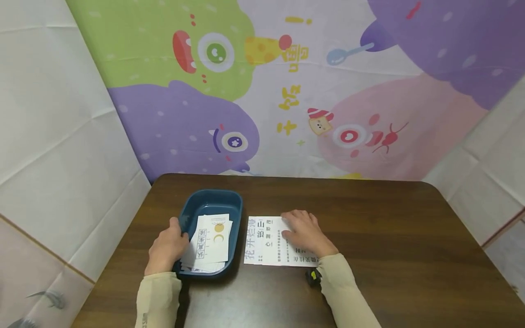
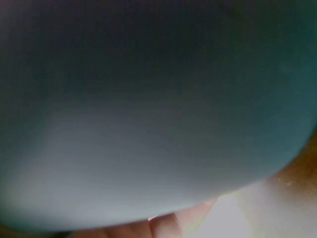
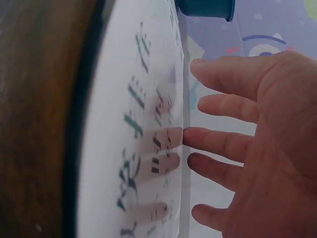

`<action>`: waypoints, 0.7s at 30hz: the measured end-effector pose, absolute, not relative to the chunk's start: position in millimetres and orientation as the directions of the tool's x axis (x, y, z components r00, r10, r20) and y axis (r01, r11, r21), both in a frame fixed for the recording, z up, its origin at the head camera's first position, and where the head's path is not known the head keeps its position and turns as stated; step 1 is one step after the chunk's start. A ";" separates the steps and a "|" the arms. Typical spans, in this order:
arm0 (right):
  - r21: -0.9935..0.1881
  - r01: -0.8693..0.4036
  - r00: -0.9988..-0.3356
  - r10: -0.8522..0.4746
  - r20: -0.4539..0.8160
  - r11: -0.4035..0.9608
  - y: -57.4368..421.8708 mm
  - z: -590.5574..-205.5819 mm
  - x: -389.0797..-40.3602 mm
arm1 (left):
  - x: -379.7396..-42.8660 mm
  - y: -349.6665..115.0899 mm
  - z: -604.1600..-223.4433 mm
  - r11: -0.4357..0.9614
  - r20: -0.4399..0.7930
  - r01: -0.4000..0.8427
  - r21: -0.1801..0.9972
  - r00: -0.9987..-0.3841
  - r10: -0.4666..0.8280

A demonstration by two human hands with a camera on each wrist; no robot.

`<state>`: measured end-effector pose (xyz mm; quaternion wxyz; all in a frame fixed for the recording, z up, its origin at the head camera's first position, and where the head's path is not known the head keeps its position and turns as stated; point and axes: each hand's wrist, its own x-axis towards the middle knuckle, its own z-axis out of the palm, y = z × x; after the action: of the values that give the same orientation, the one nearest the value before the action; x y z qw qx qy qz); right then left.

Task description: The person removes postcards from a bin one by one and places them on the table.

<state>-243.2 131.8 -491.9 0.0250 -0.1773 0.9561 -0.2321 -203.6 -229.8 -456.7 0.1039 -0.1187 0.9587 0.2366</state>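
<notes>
From where I stand, the blue tray (image 1: 214, 207) sits towards the left edge of the wooden table (image 1: 389, 237), not far from its far left corner. The left hand (image 1: 166, 248) grips the tray's left wall, thumb over the rim and fingers outside it, some showing under its edge in the left wrist view. Printed sheets (image 1: 262, 246) lie flat just right of the tray, well in from the table's right edge. The right hand (image 1: 305, 234) is over their right part, its fingers fairly straight and spread apart, clamped on nothing; one fingertip seems to touch the paper, though I can't be sure.

The sheets look light and thin, likely bendy and inclined to slide over one another or crease if pinched hard. I'd take them by the right or near edge, where a fingertip could get under. The tray looks like stiff plastic, smooth and fairly light even with paper in it; its rim is the natural hold.

Counting up: one tray, two hands, one table. Inside the tray lie white cards (image 1: 211, 241), one in full view on top and at least one more peeping out beneath. The sheets seem to be several overlapping, but I can't tell how many.
</notes>
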 end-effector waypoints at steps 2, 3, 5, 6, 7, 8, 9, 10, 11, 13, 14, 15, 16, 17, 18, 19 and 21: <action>-0.414 -0.347 -0.930 -0.365 0.039 0.842 131.0 -491.2 -240.8 | -203.7 -229.3 -456.9 0.860 -0.258 -0.278 0.427 -0.949 -0.178; -0.389 -0.364 -0.924 -0.381 0.038 0.846 130.2 -490.4 -239.5 | -203.7 -229.2 -456.9 0.860 -0.260 -0.278 0.427 -0.949 -0.178; -0.352 -0.411 -0.903 -0.429 0.031 0.841 127.8 -488.0 -236.4 | -203.8 -229.0 -456.5 0.861 -0.260 -0.277 0.426 -0.949 -0.177; -0.339 -0.437 -0.890 -0.455 0.026 0.833 126.3 -486.5 -234.7 | -203.9 -228.9 -456.2 0.861 -0.259 -0.277 0.426 -0.950 -0.177; -0.334 -0.460 -0.877 -0.481 0.023 0.823 124.2 -484.9 -233.4 | -203.8 -229.2 -455.6 0.862 -0.257 -0.276 0.426 -0.950 -0.177; -0.328 -0.474 -0.867 -0.498 0.015 0.817 122.1 -483.7 -232.6 | -204.1 -229.3 -454.9 0.862 -0.255 -0.274 0.426 -0.951 -0.176; -0.326 -0.482 -0.862 -0.506 0.011 0.814 120.3 -483.0 -232.0 | -204.4 -229.4 -454.3 0.863 -0.254 -0.272 0.427 -0.952 -0.174; -0.323 -0.484 -0.861 -0.508 0.008 0.814 118.6 -482.6 -231.4 | -204.7 -229.3 -453.8 0.863 -0.253 -0.269 0.428 -0.952 -0.172; -0.319 -0.482 -0.862 -0.506 0.009 0.816 117.2 -483.0 -231.0 | -204.9 -229.2 -453.6 0.863 -0.254 -0.268 0.429 -0.952 -0.170; -0.310 -0.476 -0.869 -0.495 0.020 0.823 114.0 -483.0 -230.3 | -205.0 -228.9 -453.5 0.863 -0.255 -0.267 0.428 -0.952 -0.168; -0.305 -0.476 -0.871 -0.490 0.034 0.825 111.8 -483.0 -229.7 | -205.0 -228.8 -453.6 0.863 -0.257 -0.268 0.429 -0.952 -0.168; -0.308 -0.478 -0.872 -0.487 0.054 0.823 108.5 -481.8 -228.4 | -204.7 -228.7 -453.7 0.862 -0.259 -0.270 0.429 -0.951 -0.169; -0.308 -0.487 -0.869 -0.489 0.078 0.817 104.1 -479.9 -226.7 | -204.3 -228.7 -453.9 0.861 -0.261 -0.273 0.429 -0.950 -0.171; -0.305 -0.504 -0.861 -0.496 0.109 0.808 98.2 -477.1 -224.3 | -204.0 -228.8 -454.0 0.860 -0.263 -0.275 0.429 -0.949 -0.172; -0.299 -0.527 -0.849 -0.509 0.143 0.796 90.8 -473.4 -221.0 | -203.6 -228.9 -454.2 0.860 -0.264 -0.277 0.429 -0.949 -0.174; -0.291 -0.553 -0.833 -0.524 0.176 0.781 82.0 -469.2 -217.0 | -203.4 -228.9 -454.4 0.859 -0.266 -0.278 0.429 -0.948 -0.174; -0.258 -0.621 -0.783 -0.573 0.242 0.740 60.4 -459.6 -208.4 | -203.1 -228.8 -454.9 0.858 -0.267 -0.279 0.432 -0.948 -0.174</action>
<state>-208.4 60.4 -459.6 -0.0733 -0.3213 0.9298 -0.1642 -203.1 -228.8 -454.9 0.1100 -0.1183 0.9575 0.2391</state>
